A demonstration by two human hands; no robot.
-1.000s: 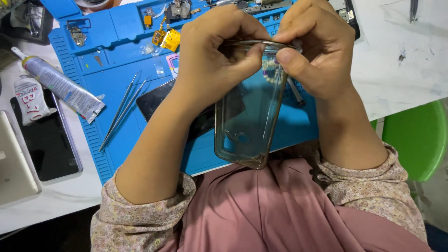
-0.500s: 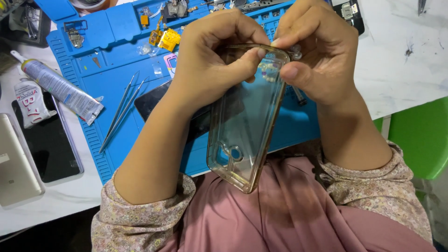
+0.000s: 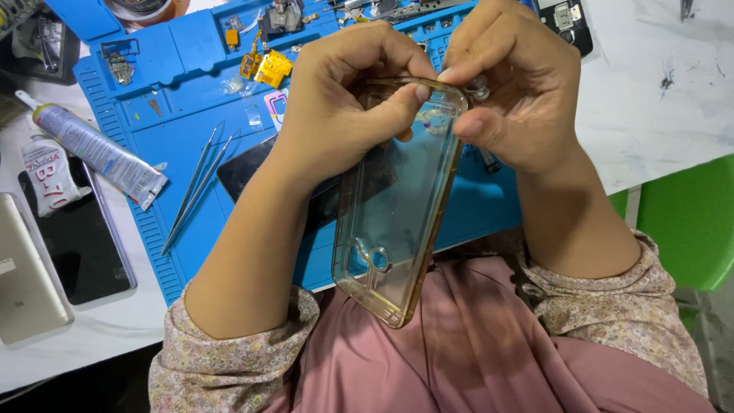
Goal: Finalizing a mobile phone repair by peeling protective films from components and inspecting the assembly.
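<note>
Bright, even overhead light filled the scene; shadows stayed soft, focus was sharp, and mild wide-angle distortion bent the edges.

Grey glue tube [image 3: 98, 153] on blue mat's left edge; white red-lettered pouch [image 3: 47, 177] beside it, on dark phone screen [image 3: 80, 241]

Your left hand [image 3: 344, 107] and right hand [image 3: 512, 92] meet at the top end of the phone case [image 3: 397, 206], which hangs tilted down toward your lap, in front of the work mat [image 3: 183, 153]. Under your left forearm a phone [image 3: 252, 172] lies on the mat; left of it lie the tweezers [image 3: 195, 183]. Further left, the glue tube [image 3: 95, 149] crosses the mat's left edge. Beyond it on the table [image 3: 657, 99] lie a dark phone [image 3: 76, 229] and, at the far left, a second device [image 3: 23, 268]. Small parts [image 3: 264, 65] sit at the mat's far side
</note>
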